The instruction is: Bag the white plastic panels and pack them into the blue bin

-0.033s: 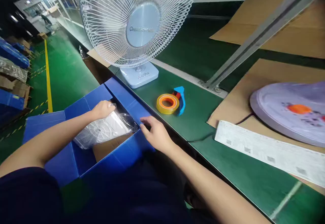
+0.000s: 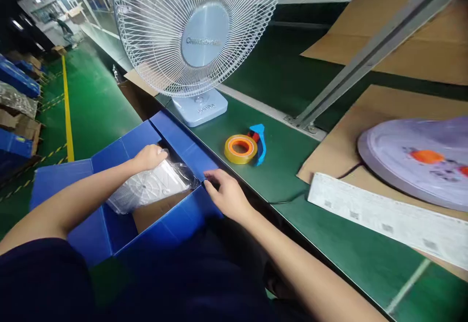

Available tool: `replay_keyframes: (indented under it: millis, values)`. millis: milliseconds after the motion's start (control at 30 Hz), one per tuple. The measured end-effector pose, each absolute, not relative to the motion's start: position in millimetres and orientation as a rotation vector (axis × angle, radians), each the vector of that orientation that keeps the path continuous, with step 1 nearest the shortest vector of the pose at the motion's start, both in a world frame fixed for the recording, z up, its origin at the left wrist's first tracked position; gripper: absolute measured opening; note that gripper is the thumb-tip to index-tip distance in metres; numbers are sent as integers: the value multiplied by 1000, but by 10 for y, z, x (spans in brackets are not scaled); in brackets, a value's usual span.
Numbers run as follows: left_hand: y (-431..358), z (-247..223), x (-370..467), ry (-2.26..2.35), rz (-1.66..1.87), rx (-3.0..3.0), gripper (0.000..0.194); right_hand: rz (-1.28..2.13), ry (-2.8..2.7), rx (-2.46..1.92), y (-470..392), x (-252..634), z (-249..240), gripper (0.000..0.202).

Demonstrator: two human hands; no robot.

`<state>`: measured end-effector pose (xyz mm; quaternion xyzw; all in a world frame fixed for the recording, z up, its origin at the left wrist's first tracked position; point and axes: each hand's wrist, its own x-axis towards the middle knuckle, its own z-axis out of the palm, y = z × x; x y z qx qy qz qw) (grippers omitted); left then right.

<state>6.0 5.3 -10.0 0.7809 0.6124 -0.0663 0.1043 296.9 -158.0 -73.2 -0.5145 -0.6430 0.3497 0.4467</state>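
A blue cardboard box (image 2: 168,227) stands open beside the bench, flaps folded out. Inside it lies a white part in a clear plastic bag (image 2: 151,189), with a round pattern of radial lines on its face. My left hand (image 2: 149,158) is closed on the upper edge of this bagged part; its fingertips are partly hidden. At the box's right corner, my right hand (image 2: 227,194) holds the edge near the flap (image 2: 183,139) between thumb and curled fingers. Brown cardboard (image 2: 155,211) shows inside the box, next to the bagged part.
On the green bench (image 2: 278,166) stand a light-blue table fan (image 2: 204,107) and a yellow tape roll (image 2: 239,150) with a blue-handled dispenser (image 2: 261,144). Further right lie a printed white sheet (image 2: 365,210), a lilac round base (image 2: 398,166) and a cardboard sheet (image 2: 329,159). A metal post (image 2: 351,76) slants upward.
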Motion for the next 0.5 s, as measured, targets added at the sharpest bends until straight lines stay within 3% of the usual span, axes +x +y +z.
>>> replay_keyframes:
  millis: [233, 500]
  values:
    - [297, -674, 317, 1833, -256, 2135, 50, 984, -1415, -1445, -2057, 3265, -1086, 31]
    - [348, -1200, 354, 2010, -229, 1939, 101, 1082, -1222, -1640, -2611, 3364, -1579, 39]
